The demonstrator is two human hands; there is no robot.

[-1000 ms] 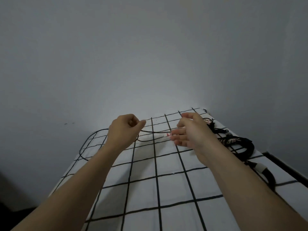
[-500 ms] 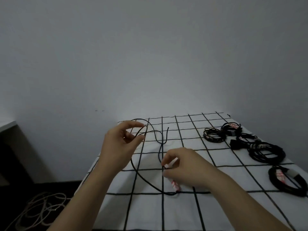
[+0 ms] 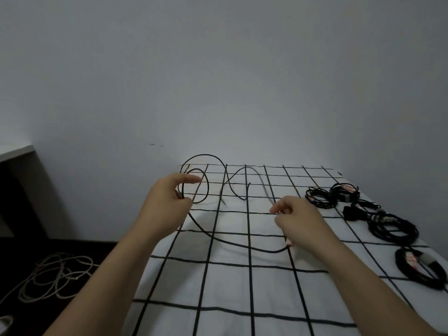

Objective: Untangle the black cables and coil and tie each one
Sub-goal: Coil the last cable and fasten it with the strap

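A thin black cable (image 3: 219, 238) runs loose across the white grid-patterned sheet (image 3: 230, 282). My left hand (image 3: 167, 204) holds a couple of small loops of it in the air at the sheet's far left, thumb and fingers pinched on the strands. From there the cable sags in an arc toward my right hand (image 3: 298, 217), which pinches it near a red-and-white tie (image 3: 289, 244). A further stretch of the cable curls above the sheet between the hands.
Several coiled, tied black cables (image 3: 392, 229) lie along the sheet's right edge, one (image 3: 421, 270) nearest me. A pale cable tangle (image 3: 55, 275) lies on the dark floor at left. A white shelf edge (image 3: 14, 151) juts from the left wall.
The view has tilted down and left. My left hand has gathered a further loop, and my right hand has moved right, drawing the cable out along the sheet.
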